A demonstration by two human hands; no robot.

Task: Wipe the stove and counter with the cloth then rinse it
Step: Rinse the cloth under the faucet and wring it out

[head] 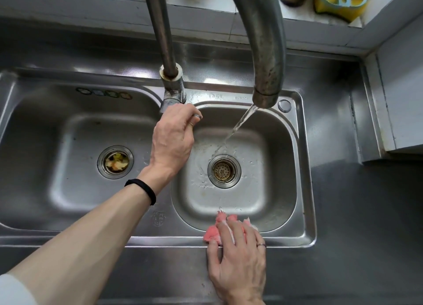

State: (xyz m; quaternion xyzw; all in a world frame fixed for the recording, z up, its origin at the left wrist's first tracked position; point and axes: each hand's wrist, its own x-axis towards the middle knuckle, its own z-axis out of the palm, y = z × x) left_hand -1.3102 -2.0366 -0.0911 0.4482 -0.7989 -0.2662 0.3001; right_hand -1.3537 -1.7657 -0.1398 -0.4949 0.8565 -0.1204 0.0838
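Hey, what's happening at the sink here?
A person is at a stainless steel double sink, about to rinse a cloth. The left hand is on the handle at the base of the metal tap, and a thin stream of water runs into the right basin near its drain strainer. The right hand presses a pink cloth on the sink's front rim; it is not under the water yet.

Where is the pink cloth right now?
The pink cloth lies on the front rim of the right sink basin, pressed under the right hand, well short of the running water.
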